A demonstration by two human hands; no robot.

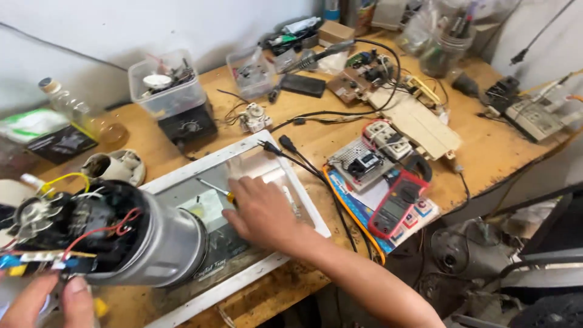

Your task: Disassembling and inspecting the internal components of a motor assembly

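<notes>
Head view shows me the silver cylindrical appliance (152, 243) lying on its side on the white-framed panel (243, 276), its end already open with red and yellow wires (103, 231) exposed; nothing is reassembled. My left hand (45, 300) pinches its wiring end. My right hand (261, 212) closes loosely around a small screwdriver (212, 187) just beside it.
</notes>
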